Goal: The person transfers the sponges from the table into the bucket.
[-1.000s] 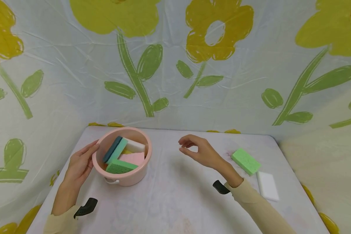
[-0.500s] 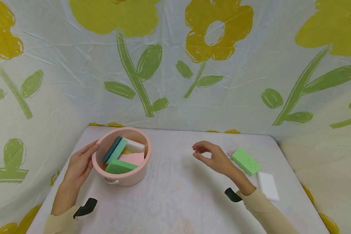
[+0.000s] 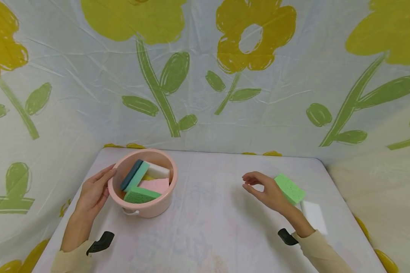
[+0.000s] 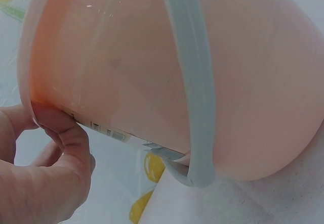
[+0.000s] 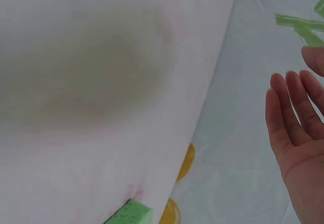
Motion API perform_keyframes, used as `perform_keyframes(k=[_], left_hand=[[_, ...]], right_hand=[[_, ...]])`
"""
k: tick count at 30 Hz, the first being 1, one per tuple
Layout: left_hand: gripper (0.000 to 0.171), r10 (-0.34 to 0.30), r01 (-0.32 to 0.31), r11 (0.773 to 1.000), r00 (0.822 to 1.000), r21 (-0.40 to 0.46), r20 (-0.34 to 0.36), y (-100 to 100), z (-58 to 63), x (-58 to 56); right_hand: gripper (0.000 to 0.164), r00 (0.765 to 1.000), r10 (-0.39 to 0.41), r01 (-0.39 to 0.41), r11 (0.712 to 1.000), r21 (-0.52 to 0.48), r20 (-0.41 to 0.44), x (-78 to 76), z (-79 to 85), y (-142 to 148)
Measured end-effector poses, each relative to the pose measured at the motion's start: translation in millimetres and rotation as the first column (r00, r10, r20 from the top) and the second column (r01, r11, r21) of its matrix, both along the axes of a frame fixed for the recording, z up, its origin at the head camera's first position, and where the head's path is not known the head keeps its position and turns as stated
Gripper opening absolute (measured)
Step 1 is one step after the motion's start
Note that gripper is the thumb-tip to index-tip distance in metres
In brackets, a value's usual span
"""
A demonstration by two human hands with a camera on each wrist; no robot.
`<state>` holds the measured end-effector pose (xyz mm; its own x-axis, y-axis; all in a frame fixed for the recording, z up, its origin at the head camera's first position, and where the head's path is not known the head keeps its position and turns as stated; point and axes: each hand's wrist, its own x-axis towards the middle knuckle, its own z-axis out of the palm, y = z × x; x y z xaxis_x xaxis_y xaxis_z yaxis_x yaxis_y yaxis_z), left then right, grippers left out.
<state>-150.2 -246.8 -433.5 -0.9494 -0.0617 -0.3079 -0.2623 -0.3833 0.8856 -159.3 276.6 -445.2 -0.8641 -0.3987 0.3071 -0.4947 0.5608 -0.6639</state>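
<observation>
A pink bucket (image 3: 153, 207) stands at the back left of the table, and my left hand (image 3: 93, 191) grips its rim from the left side. In the left wrist view the fingers (image 4: 71, 148) curl under the bucket's rim, beside its pale handle (image 4: 195, 82). Inside lie a green sponge (image 3: 141, 195), a pink sponge (image 3: 156, 184), a dark-and-teal sponge (image 3: 135, 175), a white block (image 3: 158, 170) and something yellow. My right hand (image 3: 268, 191) hovers over the table with nothing in it, fingers loosely bent, just left of a loose green sponge (image 3: 290, 188).
A white block (image 3: 313, 216) lies on the right of the table (image 3: 205, 227), in front of the green sponge and partly behind my right forearm. Flower-printed cloth (image 3: 205, 125) hangs behind and along both sides.
My right hand has moved steadily right and slightly nearer, from mid-table to beside the loose green sponge. The left hand and bucket have stayed in place.
</observation>
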Motion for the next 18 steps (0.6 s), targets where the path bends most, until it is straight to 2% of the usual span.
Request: perform_keyframes(k=[9,18], left_hand=[[0.065,0.002,-0.001,1.0,1.0,0.027,-0.025,0,-1.1,-0.4],[0.057,0.007,-0.003,0.998,0.999,0.065,-0.047,0,-2.0,0.3]], right_hand=[[0.025,0.998,-0.052,0.052,0.999,-0.002,-0.043,5.0,-15.8,30],[0.03,0.988,-0.107,0.108,0.994,0.004,-0.108,4.6,-27.1,55]])
